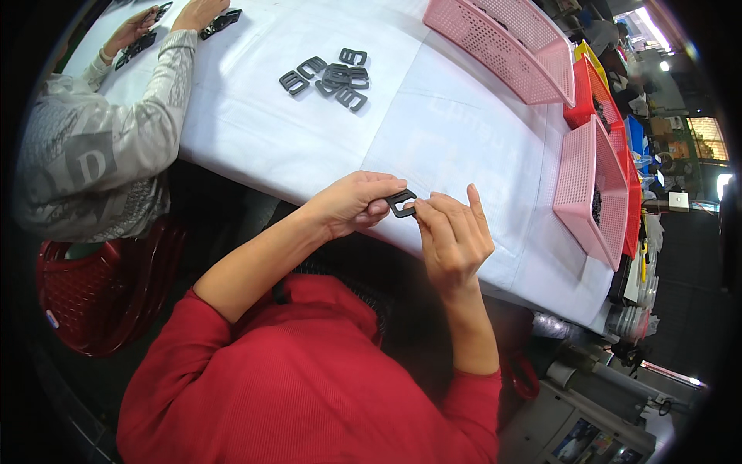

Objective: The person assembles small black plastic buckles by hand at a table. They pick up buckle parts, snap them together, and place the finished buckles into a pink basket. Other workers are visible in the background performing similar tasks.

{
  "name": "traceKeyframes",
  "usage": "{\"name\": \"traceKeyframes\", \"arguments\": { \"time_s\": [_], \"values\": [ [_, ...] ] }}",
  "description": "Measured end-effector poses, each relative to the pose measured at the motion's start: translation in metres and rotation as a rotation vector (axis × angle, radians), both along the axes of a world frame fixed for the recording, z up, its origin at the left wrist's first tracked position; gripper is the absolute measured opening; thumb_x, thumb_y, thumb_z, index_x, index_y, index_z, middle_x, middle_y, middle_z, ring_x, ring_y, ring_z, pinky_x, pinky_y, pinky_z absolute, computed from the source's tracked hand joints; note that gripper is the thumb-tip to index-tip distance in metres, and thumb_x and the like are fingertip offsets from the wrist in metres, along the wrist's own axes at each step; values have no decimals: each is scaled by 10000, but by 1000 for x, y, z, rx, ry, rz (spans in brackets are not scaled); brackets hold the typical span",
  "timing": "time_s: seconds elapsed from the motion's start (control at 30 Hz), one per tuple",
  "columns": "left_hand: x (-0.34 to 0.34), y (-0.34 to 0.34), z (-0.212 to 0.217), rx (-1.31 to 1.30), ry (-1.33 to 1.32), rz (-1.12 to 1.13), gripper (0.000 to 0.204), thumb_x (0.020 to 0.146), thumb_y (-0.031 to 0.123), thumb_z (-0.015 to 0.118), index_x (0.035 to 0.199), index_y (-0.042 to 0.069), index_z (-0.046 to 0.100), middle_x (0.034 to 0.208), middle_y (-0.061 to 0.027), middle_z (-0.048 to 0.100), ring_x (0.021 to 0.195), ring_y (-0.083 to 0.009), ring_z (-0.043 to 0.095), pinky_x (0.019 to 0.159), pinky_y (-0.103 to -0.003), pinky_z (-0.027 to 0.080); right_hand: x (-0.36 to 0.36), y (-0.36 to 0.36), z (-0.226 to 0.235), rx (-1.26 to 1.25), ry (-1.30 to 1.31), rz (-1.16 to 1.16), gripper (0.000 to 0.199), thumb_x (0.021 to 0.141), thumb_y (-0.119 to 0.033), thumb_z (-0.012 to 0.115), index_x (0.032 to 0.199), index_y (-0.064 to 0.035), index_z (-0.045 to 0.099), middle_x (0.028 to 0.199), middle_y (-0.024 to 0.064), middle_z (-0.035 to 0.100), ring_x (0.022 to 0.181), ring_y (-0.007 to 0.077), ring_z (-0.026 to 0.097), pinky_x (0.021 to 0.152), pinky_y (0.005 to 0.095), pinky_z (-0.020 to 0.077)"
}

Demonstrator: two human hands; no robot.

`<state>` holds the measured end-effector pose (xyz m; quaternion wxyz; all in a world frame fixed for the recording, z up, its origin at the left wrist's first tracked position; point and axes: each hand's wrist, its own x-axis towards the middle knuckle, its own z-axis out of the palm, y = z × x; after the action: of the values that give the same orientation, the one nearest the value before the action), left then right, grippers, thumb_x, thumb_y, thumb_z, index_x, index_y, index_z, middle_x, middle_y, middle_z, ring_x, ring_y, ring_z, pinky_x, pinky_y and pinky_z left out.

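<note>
Between my two hands, just over the near edge of the table, is a black plastic buckle [401, 203] with an open slot in its frame. My left hand [359, 203] pinches its left end between thumb and fingers. The right hand [456, 236] grips its other end with thumb and index fingertip, the outer fingers raised and spread. Farther off on the white tabletop lies a loose pile of several similar black buckles [335, 75], some overlapping.
A white cloth covers the table [286, 147]. Along its right side stand a long pink basket [502, 50], a smaller pink basket [591, 193] and red bins [591, 89] with dark parts inside. At the far left, a co-worker's hands [131, 32] handle black pieces. A red chair [104, 286] stands at left.
</note>
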<state>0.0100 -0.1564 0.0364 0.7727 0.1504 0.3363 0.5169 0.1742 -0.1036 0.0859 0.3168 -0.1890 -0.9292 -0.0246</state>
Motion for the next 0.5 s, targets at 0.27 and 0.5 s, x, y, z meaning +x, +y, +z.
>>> {"name": "traceKeyframes", "arguments": {
  "time_s": [0.27,0.5],
  "values": [
    [-10,5,1,-24,-27,-47,209,918,231,516,845,41,562,499,77,386,358,1,286,317,-137,205,-11,4,1,-66,-116,-37,227,753,-77,535,945,-49,652,923,72,641,815,193,643,876,452,462],
    [-10,8,-9,-30,-60,-36,215,924,236,507,852,39,554,500,60,395,365,-9,304,333,-149,234,-9,15,0,-56,-52,35,198,703,-76,637,901,-70,646,864,53,627,777,194,637,860,439,476]
  ]
}}
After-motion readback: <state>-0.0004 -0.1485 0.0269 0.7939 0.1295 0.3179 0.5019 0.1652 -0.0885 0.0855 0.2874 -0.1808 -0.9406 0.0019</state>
